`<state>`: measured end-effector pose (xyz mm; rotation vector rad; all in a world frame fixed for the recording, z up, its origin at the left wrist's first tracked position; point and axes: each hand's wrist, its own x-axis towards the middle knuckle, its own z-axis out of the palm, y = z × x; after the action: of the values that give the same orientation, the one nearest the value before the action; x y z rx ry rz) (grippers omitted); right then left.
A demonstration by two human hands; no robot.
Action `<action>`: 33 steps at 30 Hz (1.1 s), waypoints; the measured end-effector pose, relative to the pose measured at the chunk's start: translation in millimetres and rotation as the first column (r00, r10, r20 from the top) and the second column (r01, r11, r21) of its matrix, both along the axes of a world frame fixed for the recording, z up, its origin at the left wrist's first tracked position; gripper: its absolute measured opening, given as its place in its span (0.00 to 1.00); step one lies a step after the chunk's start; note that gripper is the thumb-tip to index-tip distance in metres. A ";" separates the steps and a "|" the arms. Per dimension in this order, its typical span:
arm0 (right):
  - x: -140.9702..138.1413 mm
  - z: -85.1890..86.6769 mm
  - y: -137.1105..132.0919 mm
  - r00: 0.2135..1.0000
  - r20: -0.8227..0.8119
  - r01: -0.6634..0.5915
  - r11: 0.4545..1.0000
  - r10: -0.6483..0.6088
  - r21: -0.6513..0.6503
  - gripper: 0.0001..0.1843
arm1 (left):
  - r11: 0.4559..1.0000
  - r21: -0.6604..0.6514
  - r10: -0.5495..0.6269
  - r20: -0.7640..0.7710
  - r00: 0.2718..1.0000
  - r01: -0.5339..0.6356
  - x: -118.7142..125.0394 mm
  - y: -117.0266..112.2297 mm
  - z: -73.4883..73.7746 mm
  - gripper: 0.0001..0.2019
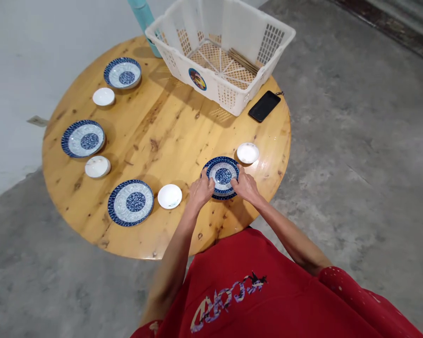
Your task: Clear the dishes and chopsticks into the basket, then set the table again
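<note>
Near the front right of the round table, my left hand (202,189) and my right hand (246,184) grip opposite sides of a blue-and-white plate (223,176). My thumbs rest over its rim and the other fingers are partly hidden at its edge. A second patterned rim shows below the front of this plate, so two seem to be stacked. Just behind my right hand stands a small white bowl (247,153). Another white bowl (169,196) is to the left of my left hand, beside a blue-rimmed plate (130,203).
The wooden table (155,122) also bears two blue-rimmed dishes, one at the left (83,138) and one farther back (122,73), each with a white bowl nearby. At the back are a white plastic basket (211,87) holding chopsticks, a turquoise bottle (143,19) and a black phone (264,106).
</note>
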<state>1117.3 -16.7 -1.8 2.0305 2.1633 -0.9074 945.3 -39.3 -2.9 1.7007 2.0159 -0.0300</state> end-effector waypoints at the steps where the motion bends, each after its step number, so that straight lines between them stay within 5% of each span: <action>1: -0.3 -0.8 0.5 1.000 0.009 -0.003 1.000 0.003 0.000 0.36 | 1.000 -0.006 -0.005 -0.008 1.000 0.005 -0.3 0.5 -0.5 0.26; 9: 1.6 -1.0 8.9 1.000 -0.006 -0.030 1.000 0.030 -0.003 0.31 | 0.999 -0.034 -0.025 -0.013 1.000 0.025 -6.8 7.4 1.7 0.25; 13: 4.4 -1.6 13.6 0.974 -0.218 0.031 0.988 -0.064 -0.150 0.23 | 0.994 -0.106 0.045 0.184 0.982 -0.025 -15.3 12.6 3.6 0.25; 15: 2.8 -5.1 12.1 0.881 -0.403 0.112 0.937 -0.248 -0.332 0.23 | 0.978 -0.185 0.172 0.438 0.883 -0.099 -15.7 13.2 -0.3 0.25; 17: -1.1 -10.4 8.3 0.713 -0.533 0.171 0.850 -0.456 -0.498 0.27 | 0.943 -0.284 0.326 0.677 0.660 -0.174 -11.7 11.7 -7.1 0.25; 19: -5.6 -15.7 3.5 0.563 -0.591 0.201 0.789 -0.578 -0.580 0.30 | 0.904 -0.355 0.427 0.784 0.450 -0.238 -5.0 8.4 -13.9 0.24; 21: -8.8 -19.6 -1.7 0.484 -0.633 0.218 0.783 -0.605 -0.582 0.30 | 0.881 -0.358 0.458 0.806 0.374 -0.308 1.2 3.7 -17.9 0.25; 24: -8.7 -21.2 -10.3 0.452 -0.694 0.249 0.826 -0.560 -0.505 0.30 | 0.900 -0.208 0.375 0.816 0.440 -0.383 4.6 -6.6 -16.2 0.25; 29: 1.0 -15.4 -31.5 0.524 -0.774 0.254 0.932 -0.356 -0.258 0.31 | 0.919 0.038 0.228 0.762 0.606 -0.394 3.4 -39.0 -3.6 0.25; 33: 11.3 -12.7 -55.4 0.566 -0.780 0.196 0.963 -0.267 -0.187 0.32 | 0.886 0.013 0.297 0.752 0.589 -0.463 14.1 -74.9 2.8 0.27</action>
<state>1128.6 -72.2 -14.5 2.1289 2.0881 -2.2983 959.4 -114.2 -0.1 1.0475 1.7052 0.9145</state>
